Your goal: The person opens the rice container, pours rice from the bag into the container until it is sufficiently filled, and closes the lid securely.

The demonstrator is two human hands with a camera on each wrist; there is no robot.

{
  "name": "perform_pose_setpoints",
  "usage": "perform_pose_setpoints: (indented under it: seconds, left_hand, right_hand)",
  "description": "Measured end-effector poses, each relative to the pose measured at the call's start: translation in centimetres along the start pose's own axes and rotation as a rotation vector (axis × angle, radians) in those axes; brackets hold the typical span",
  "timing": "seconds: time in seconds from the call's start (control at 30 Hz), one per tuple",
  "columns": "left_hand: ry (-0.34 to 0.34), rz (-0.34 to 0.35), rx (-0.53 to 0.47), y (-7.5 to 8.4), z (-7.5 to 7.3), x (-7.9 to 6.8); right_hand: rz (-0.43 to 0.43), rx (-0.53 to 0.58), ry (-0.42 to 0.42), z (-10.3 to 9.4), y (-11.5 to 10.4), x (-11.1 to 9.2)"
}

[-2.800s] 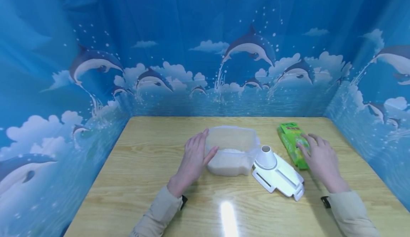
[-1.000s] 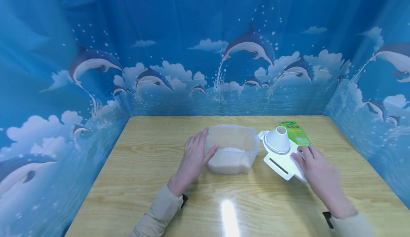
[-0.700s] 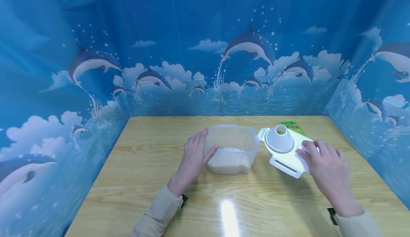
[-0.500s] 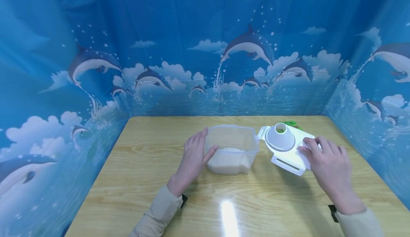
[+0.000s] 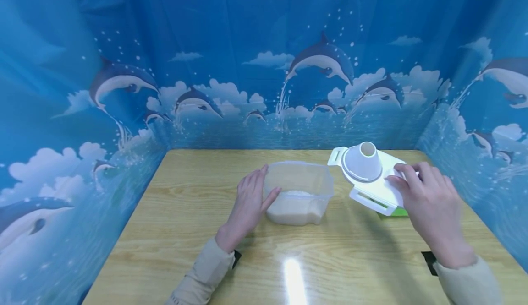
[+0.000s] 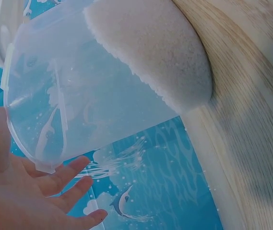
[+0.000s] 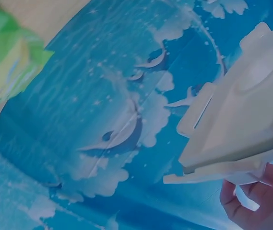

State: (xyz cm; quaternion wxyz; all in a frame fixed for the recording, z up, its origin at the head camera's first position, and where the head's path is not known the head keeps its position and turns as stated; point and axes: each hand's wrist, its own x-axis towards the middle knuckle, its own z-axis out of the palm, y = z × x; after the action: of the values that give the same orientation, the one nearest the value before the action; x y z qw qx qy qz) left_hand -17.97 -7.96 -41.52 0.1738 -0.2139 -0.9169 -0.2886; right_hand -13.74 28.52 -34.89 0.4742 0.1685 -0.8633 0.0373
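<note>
A translucent plastic container [image 5: 299, 204], partly filled with white grains, stands without its lid near the middle of the table. My left hand [image 5: 247, 206] rests with straight, spread fingers against its left side; in the left wrist view the fingers [image 6: 74, 191] lie by the rim. To the right, my right hand [image 5: 431, 204] pinches a white lid [image 5: 383, 181] with a cone-shaped spout, raised above the table. The lid's underside [image 7: 246, 115] faces the right wrist camera. Beneath the lid, a green packet [image 5: 398, 212] is mostly hidden; more of the packet [image 7: 11, 57] shows in the right wrist view.
The wooden table [image 5: 185, 259] has a bright light reflection near its front. A blue curtain [image 5: 231, 67] printed with dolphins encloses the back and both sides.
My right hand has moved from over the green packet to the white lid, taken hold of it, and lifted it up over the packet. My left hand has stayed at the container.
</note>
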Motion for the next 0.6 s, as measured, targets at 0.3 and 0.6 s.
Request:
perform_pose_setpoints:
  seconds: [0.3, 0.6]
  left_hand:
    - [0.007, 0.018, 0.013, -0.3, -0.1, 0.0]
    - [0.0, 0.013, 0.013, -0.5, -0.3, 0.0]
  right_hand:
    - [-0.029, 0.102, -0.031, 1.2, -2.3, 1.9]
    - [-0.044, 0.19, -0.08, 3.4, -4.7, 2.9]
